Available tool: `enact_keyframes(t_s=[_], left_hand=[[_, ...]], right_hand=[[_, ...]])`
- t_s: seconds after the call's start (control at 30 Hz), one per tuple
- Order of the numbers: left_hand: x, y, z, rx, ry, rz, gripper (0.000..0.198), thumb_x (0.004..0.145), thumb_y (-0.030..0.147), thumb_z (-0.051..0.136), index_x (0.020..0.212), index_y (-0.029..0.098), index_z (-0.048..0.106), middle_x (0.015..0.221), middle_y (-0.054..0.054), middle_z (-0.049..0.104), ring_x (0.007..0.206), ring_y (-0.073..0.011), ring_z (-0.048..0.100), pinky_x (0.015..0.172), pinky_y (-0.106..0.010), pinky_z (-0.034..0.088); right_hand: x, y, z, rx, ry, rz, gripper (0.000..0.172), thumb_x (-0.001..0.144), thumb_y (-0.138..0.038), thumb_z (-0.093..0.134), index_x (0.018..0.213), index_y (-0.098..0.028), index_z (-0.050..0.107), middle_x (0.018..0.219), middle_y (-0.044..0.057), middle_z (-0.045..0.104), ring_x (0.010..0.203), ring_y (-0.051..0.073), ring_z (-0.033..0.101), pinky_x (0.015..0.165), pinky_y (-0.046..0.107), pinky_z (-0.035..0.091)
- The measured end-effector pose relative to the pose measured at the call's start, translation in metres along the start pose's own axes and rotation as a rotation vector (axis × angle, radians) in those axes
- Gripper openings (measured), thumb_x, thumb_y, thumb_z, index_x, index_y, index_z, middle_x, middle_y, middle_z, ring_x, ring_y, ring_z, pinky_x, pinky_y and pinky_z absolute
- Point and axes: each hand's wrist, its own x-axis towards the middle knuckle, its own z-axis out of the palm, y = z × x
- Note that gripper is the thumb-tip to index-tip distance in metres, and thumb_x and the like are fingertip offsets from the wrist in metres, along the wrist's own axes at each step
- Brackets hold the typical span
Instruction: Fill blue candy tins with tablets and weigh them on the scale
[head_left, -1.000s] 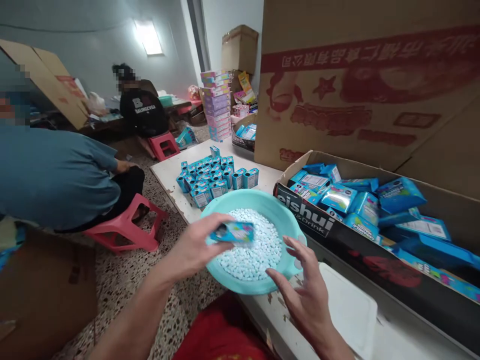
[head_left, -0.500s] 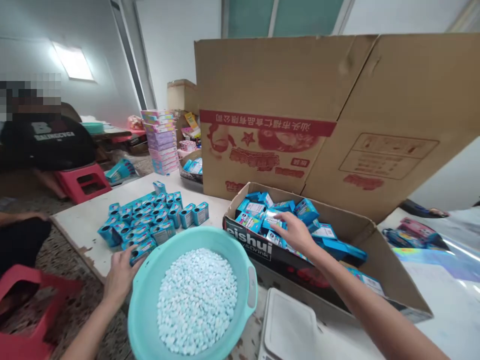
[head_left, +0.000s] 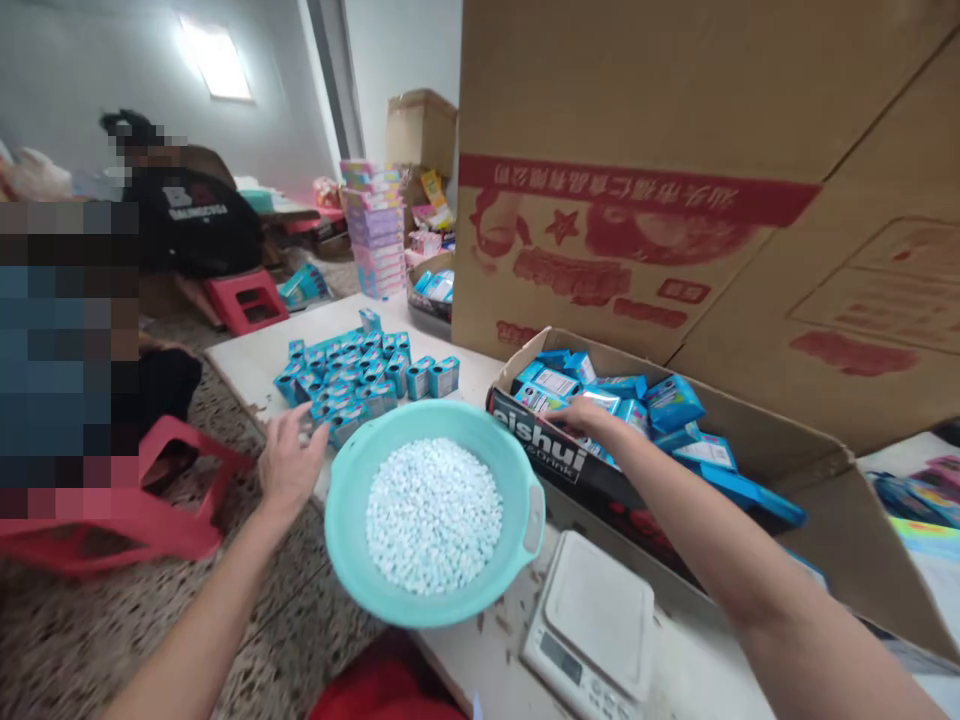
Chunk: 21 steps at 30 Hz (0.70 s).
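My left hand is at the near left edge of a tight group of small blue candy boxes standing on the table, their tops showing dark round openings. Its fingers are spread and hold nothing. My right hand reaches into a long cardboard carton of loose blue boxes. The fingertips are low behind the carton's front wall, so what they grip is hidden. Between my arms stands a turquoise basin with many small pale blue and white candies.
A white digital scale lies right of the basin. Behind the carton rises a large cardboard sheet. Stacked pastel boxes stand at the table's far end. People sit at left, near red stools.
The view has swung left and down, showing more of the scale. My right hand has moved lower toward the carton's front wall. My left hand has come off the nearest box, fingers opening.
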Motion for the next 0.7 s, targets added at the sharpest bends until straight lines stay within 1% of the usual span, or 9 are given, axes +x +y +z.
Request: enact_keyframes(t_s=[0.07, 0.1, 0.2, 0.27, 0.3, 0.37, 0.47, 0.57, 0.7], left_hand=[[0.000, 0.016, -0.004, -0.069, -0.058, 0.119, 0.039, 0.093, 0.041, 0.040, 0.123, 0.018, 0.051, 0.117, -0.010, 0.056, 0.099, -0.0210, 0.059, 0.090, -0.032, 0.047], [0.000, 0.024, -0.002, -0.091, -0.149, 0.199, 0.037, 0.093, 0.040, 0.039, 0.120, 0.018, 0.052, 0.114, -0.009, 0.058, 0.100, -0.0202, 0.058, 0.092, -0.032, 0.046], [-0.002, 0.046, 0.012, -0.018, -0.592, 0.481, 0.038, 0.092, 0.039, 0.043, 0.121, 0.018, 0.054, 0.123, -0.010, 0.057, 0.115, -0.0230, 0.052, 0.102, -0.036, 0.040], [-0.004, 0.060, 0.029, 0.158, -0.873, 0.565, 0.049, 0.087, 0.041, 0.050, 0.131, 0.019, 0.049, 0.136, -0.014, 0.049, 0.126, -0.0295, 0.043, 0.105, -0.044, 0.037], [-0.005, 0.068, 0.038, 0.242, -0.960, 0.557, 0.055, 0.086, 0.042, 0.052, 0.135, 0.018, 0.045, 0.140, -0.016, 0.045, 0.130, -0.0330, 0.039, 0.104, -0.048, 0.036], [-0.011, 0.083, 0.056, 0.345, -1.044, 0.493, 0.065, 0.084, 0.045, 0.054, 0.140, 0.017, 0.039, 0.143, -0.020, 0.039, 0.133, -0.0392, 0.033, 0.101, -0.056, 0.037], [-0.031, 0.099, 0.070, 0.374, -1.085, 0.448, 0.073, 0.082, 0.057, 0.053, 0.140, 0.014, 0.040, 0.146, -0.024, 0.033, 0.134, -0.0454, 0.028, 0.097, -0.062, 0.037], [-0.059, 0.102, 0.060, 0.360, -1.170, 0.511, 0.080, 0.074, 0.066, 0.057, 0.137, 0.018, 0.042, 0.145, -0.021, 0.035, 0.132, -0.0449, 0.031, 0.095, -0.056, 0.041], [-0.078, 0.103, 0.035, 0.335, -1.251, 0.675, 0.078, 0.073, 0.060, 0.062, 0.135, 0.018, 0.044, 0.133, -0.021, 0.047, 0.121, -0.0408, 0.044, 0.092, -0.053, 0.044]], right_hand=[[-0.004, -0.007, -0.014, -0.047, -0.027, 0.046, 0.042, 0.044, -0.029, 0.089, 0.058, -0.017, 0.051, 0.052, 0.002, 0.054, 0.049, 0.020, 0.053, 0.040, 0.033, 0.044], [-0.007, -0.014, -0.022, -0.070, -0.032, 0.053, 0.038, 0.049, -0.030, 0.087, 0.061, -0.015, 0.054, 0.056, 0.002, 0.055, 0.051, 0.019, 0.055, 0.044, 0.033, 0.045], [-0.029, -0.038, -0.046, -0.046, 0.010, -0.031, 0.036, 0.056, -0.033, 0.083, 0.074, -0.014, 0.060, 0.068, 0.004, 0.060, 0.060, 0.019, 0.060, 0.054, 0.035, 0.051], [-0.058, -0.050, -0.051, 0.039, 0.022, -0.100, 0.042, 0.053, -0.037, 0.085, 0.081, -0.017, 0.062, 0.075, 0.004, 0.064, 0.066, 0.021, 0.062, 0.059, 0.038, 0.054], [-0.076, -0.053, -0.049, 0.104, 0.006, -0.127, 0.045, 0.052, -0.040, 0.086, 0.084, -0.018, 0.063, 0.076, 0.004, 0.065, 0.068, 0.022, 0.062, 0.061, 0.039, 0.054], [-0.114, -0.050, -0.034, 0.227, -0.079, -0.179, 0.050, 0.054, -0.046, 0.084, 0.089, -0.018, 0.064, 0.080, 0.003, 0.066, 0.071, 0.022, 0.062, 0.066, 0.038, 0.054], [-0.166, -0.030, 0.000, 0.330, -0.065, -0.211, 0.055, 0.055, -0.049, 0.083, 0.095, -0.017, 0.062, 0.083, 0.002, 0.067, 0.074, 0.020, 0.060, 0.070, 0.035, 0.051], [-0.198, -0.005, 0.029, 0.402, 0.025, -0.156, 0.052, 0.060, -0.048, 0.081, 0.096, -0.018, 0.059, 0.084, 0.002, 0.065, 0.075, 0.018, 0.058, 0.070, 0.031, 0.048], [-0.209, 0.009, 0.051, 0.514, 0.064, -0.136, 0.050, 0.065, -0.045, 0.080, 0.097, -0.018, 0.054, 0.090, 0.003, 0.065, 0.081, 0.019, 0.059, 0.076, 0.032, 0.048]])
